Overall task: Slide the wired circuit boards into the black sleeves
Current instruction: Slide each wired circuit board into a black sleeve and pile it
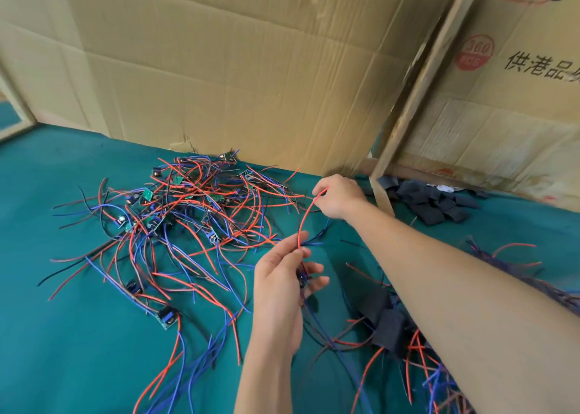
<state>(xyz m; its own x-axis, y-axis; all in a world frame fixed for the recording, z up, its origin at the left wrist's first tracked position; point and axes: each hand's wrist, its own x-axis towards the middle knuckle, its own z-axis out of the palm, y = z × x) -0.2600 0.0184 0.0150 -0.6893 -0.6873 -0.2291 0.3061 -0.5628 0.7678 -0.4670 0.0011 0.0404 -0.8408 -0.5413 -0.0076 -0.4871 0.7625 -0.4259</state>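
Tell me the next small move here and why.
Probably gather the red wire alongside the board in the left hand: the right hand pinches its far end, stretched out, and no black sleeve is picked up yet.

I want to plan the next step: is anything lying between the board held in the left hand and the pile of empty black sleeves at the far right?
The right forearm crosses that path, and a wooden post stands beside the empty black sleeves. The left hand holds the board; the right hand pinches its red wire.
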